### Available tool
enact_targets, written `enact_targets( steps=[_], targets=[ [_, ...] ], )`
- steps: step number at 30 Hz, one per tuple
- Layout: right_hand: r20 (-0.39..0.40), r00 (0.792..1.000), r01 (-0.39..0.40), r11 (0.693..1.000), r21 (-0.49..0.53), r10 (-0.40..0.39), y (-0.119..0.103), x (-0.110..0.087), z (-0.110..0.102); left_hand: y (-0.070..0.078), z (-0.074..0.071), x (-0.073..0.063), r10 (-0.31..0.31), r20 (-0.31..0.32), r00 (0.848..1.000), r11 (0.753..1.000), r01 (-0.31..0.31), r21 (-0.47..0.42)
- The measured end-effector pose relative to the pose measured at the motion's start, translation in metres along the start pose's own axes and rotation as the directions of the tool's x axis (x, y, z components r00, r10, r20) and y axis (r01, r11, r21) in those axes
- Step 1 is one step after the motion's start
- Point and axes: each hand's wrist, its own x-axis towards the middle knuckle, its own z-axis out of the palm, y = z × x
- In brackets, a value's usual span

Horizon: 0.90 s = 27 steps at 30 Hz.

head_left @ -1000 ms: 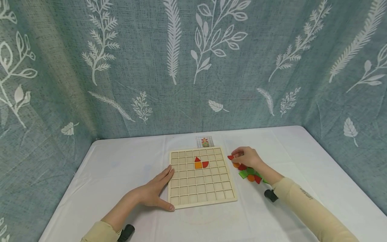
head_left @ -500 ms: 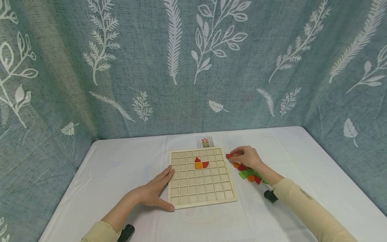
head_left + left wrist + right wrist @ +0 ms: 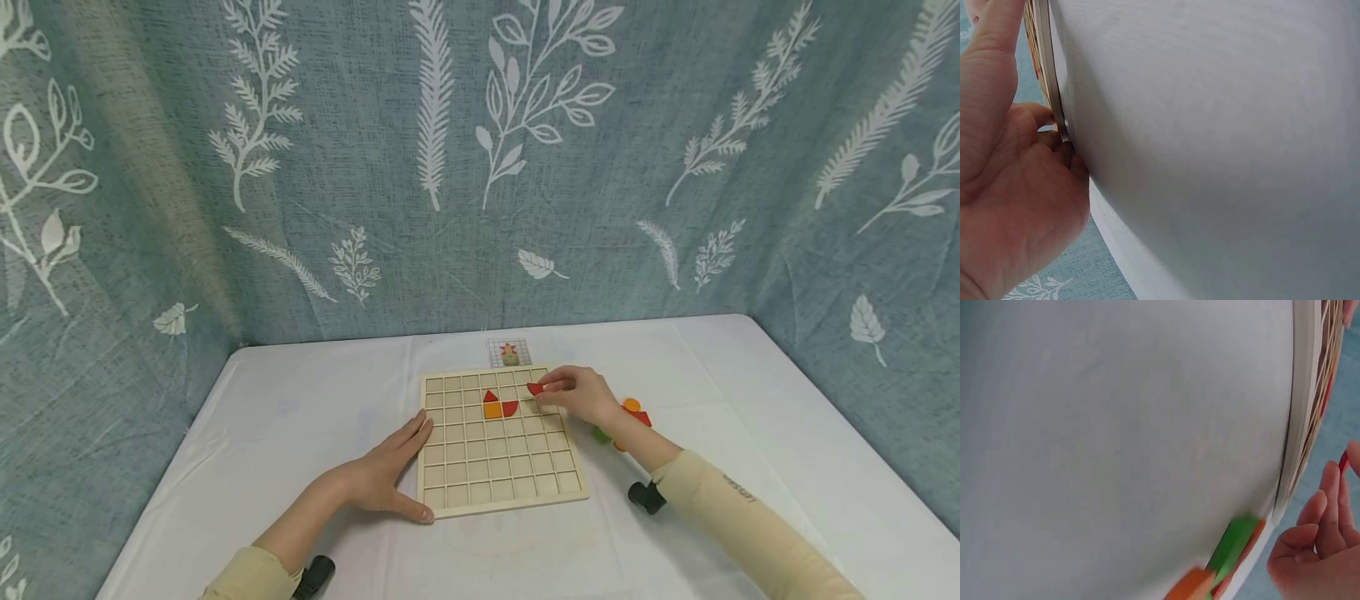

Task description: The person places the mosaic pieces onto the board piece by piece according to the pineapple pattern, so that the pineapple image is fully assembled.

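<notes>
My right hand (image 3: 577,393) pinches a thin red quarter-circle-like tile (image 3: 534,389) between thumb and fingertips, above the upper right of a wooden grid board (image 3: 502,503). In the right wrist view that red tile (image 3: 1344,464) shows edge-on at the fingertips. Spread along the board's left side, my left hand (image 3: 378,477) rests its straight fingers on the edge, thumb at the near left corner. Set in the grid are an orange square tile (image 3: 492,410), a red triangle tile (image 3: 490,396) above it and a red quarter-circle tile (image 3: 510,408) at its right.
Right of the board lie loose tiles, partly hidden by the right forearm: orange (image 3: 632,404), red (image 3: 642,418) and green (image 3: 601,436). A small card (image 3: 509,352) with a gridded picture lies beyond the board. A patterned curtain (image 3: 360,167) hangs behind the white-covered table (image 3: 315,400).
My right hand has moved left from beside the loose tiles to over the board, carrying the red tile. The left hand and the board stay in place.
</notes>
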Motion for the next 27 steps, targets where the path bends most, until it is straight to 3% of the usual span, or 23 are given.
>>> enact_targets(
  steps=[11,20,27],
  targets=[
    [0.063,0.997,0.037,0.999,0.023,-0.039,-0.018,0.001,0.028,0.0,0.001,0.0,0.0,0.0,1.0,1.0,0.0,0.004],
    [0.116,0.983,0.155,0.982,-0.11,-0.142,-0.031,0.004,0.044,0.0,0.0,0.001,-0.009,0.004,1.0,1.0,0.009,0.02],
    [0.159,0.972,0.204,0.96,-0.193,-0.175,-0.041,0.008,0.055,0.002,0.001,-0.001,-0.017,0.007,1.0,1.0,0.017,0.02]
  ],
)
